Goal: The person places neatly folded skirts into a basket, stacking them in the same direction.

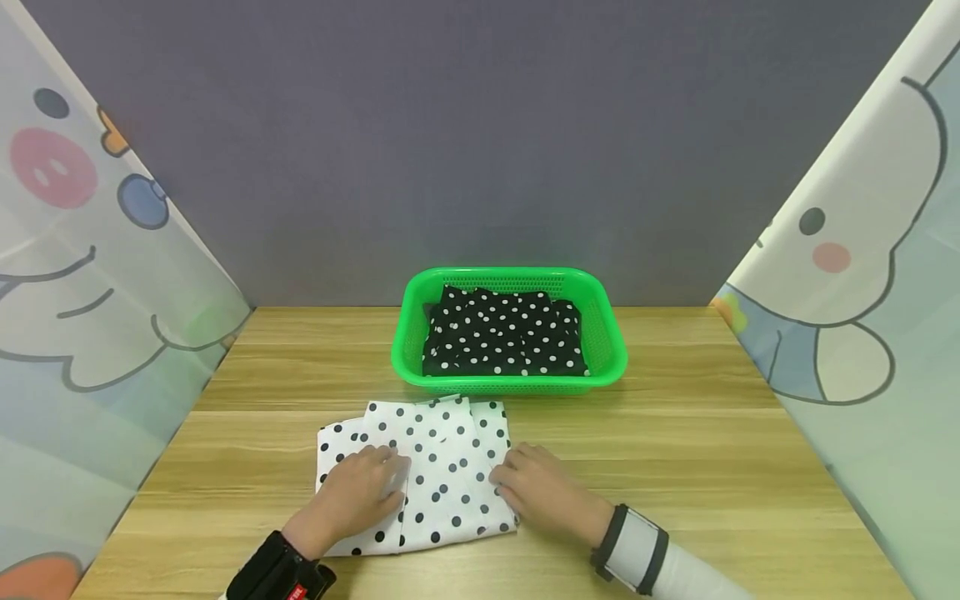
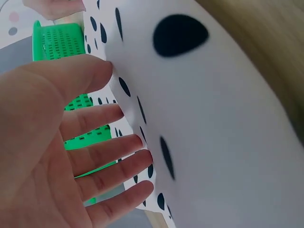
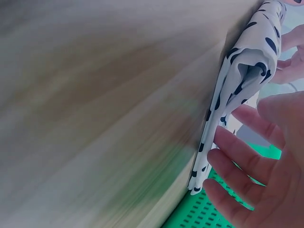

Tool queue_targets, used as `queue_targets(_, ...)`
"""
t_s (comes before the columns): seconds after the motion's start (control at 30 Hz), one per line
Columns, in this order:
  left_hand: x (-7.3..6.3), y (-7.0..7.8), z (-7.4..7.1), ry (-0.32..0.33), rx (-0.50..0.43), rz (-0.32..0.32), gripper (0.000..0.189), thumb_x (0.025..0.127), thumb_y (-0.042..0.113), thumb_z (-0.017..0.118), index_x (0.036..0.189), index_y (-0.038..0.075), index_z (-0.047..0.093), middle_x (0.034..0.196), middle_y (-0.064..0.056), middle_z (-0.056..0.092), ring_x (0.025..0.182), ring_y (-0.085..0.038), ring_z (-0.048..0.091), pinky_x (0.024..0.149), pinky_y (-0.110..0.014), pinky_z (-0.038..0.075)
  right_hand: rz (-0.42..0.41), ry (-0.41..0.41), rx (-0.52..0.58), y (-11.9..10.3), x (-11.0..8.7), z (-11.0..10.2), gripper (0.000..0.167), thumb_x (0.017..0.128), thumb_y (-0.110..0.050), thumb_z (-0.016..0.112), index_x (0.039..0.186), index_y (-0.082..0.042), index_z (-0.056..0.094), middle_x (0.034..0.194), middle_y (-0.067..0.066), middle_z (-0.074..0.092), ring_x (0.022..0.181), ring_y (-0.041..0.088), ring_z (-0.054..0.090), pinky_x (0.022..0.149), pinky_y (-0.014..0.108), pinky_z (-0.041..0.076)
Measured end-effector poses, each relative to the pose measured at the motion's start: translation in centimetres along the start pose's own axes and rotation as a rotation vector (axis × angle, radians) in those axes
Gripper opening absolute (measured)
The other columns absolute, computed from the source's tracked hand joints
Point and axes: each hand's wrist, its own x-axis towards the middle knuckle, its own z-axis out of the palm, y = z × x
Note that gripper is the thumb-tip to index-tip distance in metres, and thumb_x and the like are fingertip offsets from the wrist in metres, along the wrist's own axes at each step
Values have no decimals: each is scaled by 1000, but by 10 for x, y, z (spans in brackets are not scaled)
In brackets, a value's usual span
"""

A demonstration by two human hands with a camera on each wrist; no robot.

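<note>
A white cloth with black polka dots point(image 1: 442, 475) lies on the table in folded layers, slightly uneven along its upper edge. On its left part rests my left hand point(image 1: 363, 492); in the left wrist view the extended fingers point(image 2: 114, 164) and thumb touch the fabric. At the cloth's right edge is my right hand point(image 1: 543, 492), its fingertips right at the border. The right wrist view shows the fingers point(image 3: 247, 156) loosely spread against the layered side, where a rolled fold point(image 3: 259, 52) stands open at its end.
Behind the white cloth stands a green plastic basket point(image 1: 510, 385) with perforated sides. Folded black fabric with white dots point(image 1: 502, 333) lies inside it. The wooden table point(image 1: 712, 467) meets a grey panel point(image 1: 480, 150) at the back, with cartoon-printed sheets point(image 1: 847, 275) on both sides.
</note>
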Motion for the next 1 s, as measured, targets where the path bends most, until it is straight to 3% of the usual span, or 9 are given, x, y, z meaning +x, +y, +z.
queue_targets(0.33, 11, 13, 6, -28, -34, 44, 35, 73, 27, 71, 103, 10, 66, 96, -6, 65, 80, -20, 58, 71, -35, 50, 39, 37, -40, 12, -12, 1, 19, 92, -26, 51, 101, -18, 65, 89, -3, 60, 86, 12, 52, 83, 32, 47)
queue_targets(0.63, 22, 25, 10, -52, -56, 85, 30, 72, 28, 72, 96, 11, 64, 82, 1, 60, 69, -13, 49, 61, -28, 44, 65, 56, -52, 22, -25, -1, 15, 90, -24, 55, 98, -17, 66, 86, -4, 58, 83, 10, 52, 80, 30, 47)
queue_targets(0.87, 33, 38, 14, -73, -55, 117, 34, 73, 31, 72, 98, 11, 64, 92, -3, 63, 75, -16, 53, 65, -31, 47, 112, 82, -53, 32, -37, -4, 12, 88, -24, 58, 94, -18, 66, 82, -6, 56, 78, 8, 49, 75, 29, 48)
queue_targets(1.0, 40, 45, 18, -72, -50, 126, 32, 73, 31, 71, 96, 11, 63, 89, -1, 62, 73, -15, 52, 64, -29, 45, 137, 88, -70, 38, -44, -5, 11, 87, -25, 59, 94, -19, 66, 81, -7, 56, 77, 7, 50, 73, 28, 48)
